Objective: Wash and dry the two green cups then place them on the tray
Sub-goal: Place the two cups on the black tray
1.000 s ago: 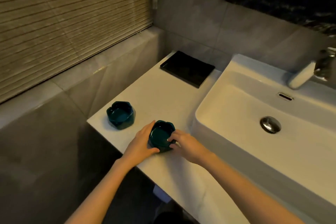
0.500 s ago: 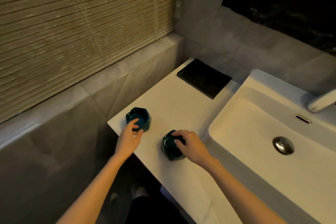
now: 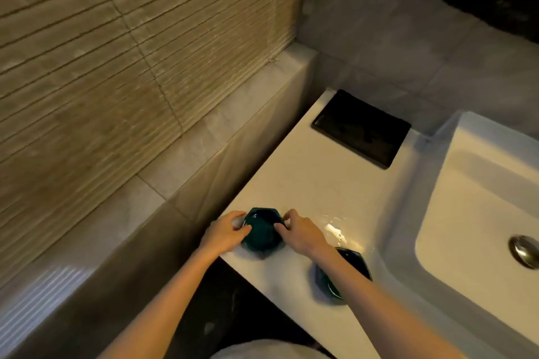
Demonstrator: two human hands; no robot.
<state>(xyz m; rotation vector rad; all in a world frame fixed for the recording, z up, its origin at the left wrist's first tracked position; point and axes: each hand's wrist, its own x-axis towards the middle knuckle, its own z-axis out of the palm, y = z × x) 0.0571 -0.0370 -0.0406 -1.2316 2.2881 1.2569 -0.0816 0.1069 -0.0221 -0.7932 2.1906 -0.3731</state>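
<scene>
stage: early, by my reading | left hand (image 3: pixel 224 232) and right hand (image 3: pixel 301 232) grip first green cup (image 3: pixel 262 232) on tabletop (image 3: pixel 306 178) | second green cup (image 3: pixel 354 262) near sink (image 3: pixel 472 183) | tray (image 3: pixel 361 128) holds no cup | washing, drying, placing all left

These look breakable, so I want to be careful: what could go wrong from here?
The left cup, gripped by the left hand and right hand, sits near the front corner of the counter; a slip might drop it off the edge. The second cup lies under the right forearm and could get knocked. The glinting wet patch may let cups slide.
</scene>
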